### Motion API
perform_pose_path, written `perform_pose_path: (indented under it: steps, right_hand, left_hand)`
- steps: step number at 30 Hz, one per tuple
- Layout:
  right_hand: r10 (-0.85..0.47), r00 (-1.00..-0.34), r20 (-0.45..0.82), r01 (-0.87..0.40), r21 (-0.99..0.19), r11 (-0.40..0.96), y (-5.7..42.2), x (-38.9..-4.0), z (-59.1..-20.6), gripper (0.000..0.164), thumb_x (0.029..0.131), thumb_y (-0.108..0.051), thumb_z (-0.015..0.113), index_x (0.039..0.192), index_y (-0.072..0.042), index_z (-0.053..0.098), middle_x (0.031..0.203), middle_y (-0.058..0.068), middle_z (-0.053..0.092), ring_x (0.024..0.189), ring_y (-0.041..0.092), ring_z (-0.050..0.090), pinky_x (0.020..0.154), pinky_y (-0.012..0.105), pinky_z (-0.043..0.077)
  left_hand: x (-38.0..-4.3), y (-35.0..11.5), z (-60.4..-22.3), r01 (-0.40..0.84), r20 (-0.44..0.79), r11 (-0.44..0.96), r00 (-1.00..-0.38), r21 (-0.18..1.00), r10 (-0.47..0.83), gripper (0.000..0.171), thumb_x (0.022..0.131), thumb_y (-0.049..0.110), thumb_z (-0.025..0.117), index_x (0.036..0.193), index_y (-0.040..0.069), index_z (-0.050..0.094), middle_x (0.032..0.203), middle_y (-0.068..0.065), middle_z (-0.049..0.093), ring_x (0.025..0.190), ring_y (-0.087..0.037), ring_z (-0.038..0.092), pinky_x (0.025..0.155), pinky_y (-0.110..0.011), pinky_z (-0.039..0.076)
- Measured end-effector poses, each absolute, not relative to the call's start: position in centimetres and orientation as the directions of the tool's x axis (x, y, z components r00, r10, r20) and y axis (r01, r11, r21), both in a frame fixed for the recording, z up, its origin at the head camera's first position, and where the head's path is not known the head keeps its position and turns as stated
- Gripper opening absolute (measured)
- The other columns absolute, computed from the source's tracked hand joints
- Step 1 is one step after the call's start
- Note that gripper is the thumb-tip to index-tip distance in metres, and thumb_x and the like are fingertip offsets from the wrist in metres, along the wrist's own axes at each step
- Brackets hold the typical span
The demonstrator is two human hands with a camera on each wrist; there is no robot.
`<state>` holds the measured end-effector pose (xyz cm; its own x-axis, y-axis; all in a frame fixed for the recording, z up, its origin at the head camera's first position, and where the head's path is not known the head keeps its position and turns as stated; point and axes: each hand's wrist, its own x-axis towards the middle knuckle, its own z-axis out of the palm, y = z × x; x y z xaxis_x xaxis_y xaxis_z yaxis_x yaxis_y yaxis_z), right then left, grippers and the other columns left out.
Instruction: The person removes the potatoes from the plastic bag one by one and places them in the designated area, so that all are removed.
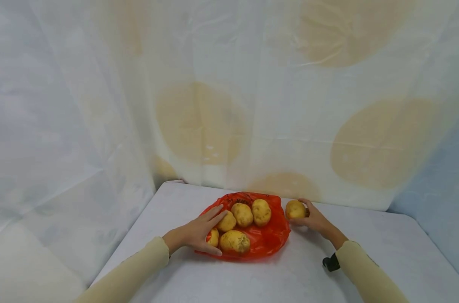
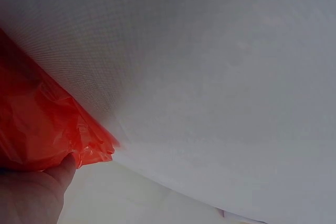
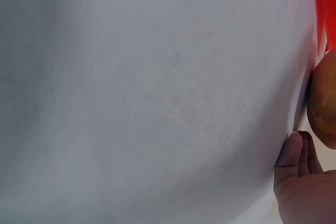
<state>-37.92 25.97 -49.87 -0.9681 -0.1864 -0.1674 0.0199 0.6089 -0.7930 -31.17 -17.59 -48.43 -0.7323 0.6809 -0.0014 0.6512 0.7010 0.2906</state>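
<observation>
A red plastic bag [image 1: 269, 244] lies spread on the table with several potatoes [image 1: 234, 242] on it. Across its left side rests my left hand [image 1: 197, 232], fingers spread over the potatoes there and thumb along the near edge. In the left wrist view that thumb touches the crinkled red plastic [image 2: 47, 124]. Just right of the bag is one more potato [image 1: 295, 209]. My right hand [image 1: 314, 219] holds it from the right, thumb on the near side and fingers on the far side. Only part of this potato [image 3: 324, 100] shows in the right wrist view.
The white-covered table [image 1: 290, 277] reaches back to a hanging white sheet [image 1: 278, 105] with tan spots. Another pale sheet [image 1: 62, 147] hangs along the left side. A black device [image 1: 330, 263] sits under the right wrist.
</observation>
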Motion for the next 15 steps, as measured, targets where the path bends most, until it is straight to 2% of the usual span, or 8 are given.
perform_pose_path:
  steps: [9,15]
  right_hand:
    - [-0.189,-0.960,-0.207,0.051,-0.792,0.609,26.09,-37.46,-49.45,0.099,0.083,-0.037,0.078,0.153,-0.007,0.014,0.149,0.031,0.034,0.131,0.045,0.039,0.109,0.064,0.036]
    - [-0.196,-0.957,-0.213,0.051,-0.792,0.609,26.15,-37.37,-49.06,0.098,0.082,-0.033,0.078,0.153,-0.008,0.014,0.146,0.030,0.035,0.129,0.044,0.039,0.108,0.065,0.035]
  left_hand:
    - [-31.24,-17.59,-48.90,0.641,0.000,0.705,-0.740,0.303,0.673,0.122,0.072,0.081,0.062,0.161,0.024,0.002,0.168,-0.003,0.000,0.153,-0.027,0.015,0.119,-0.053,0.028]
    - [-31.29,-17.61,-48.83,0.639,0.002,0.706,-0.742,0.306,0.671,0.120,0.073,0.081,0.062,0.161,0.024,0.002,0.168,-0.003,0.001,0.153,-0.028,0.017,0.118,-0.055,0.029]
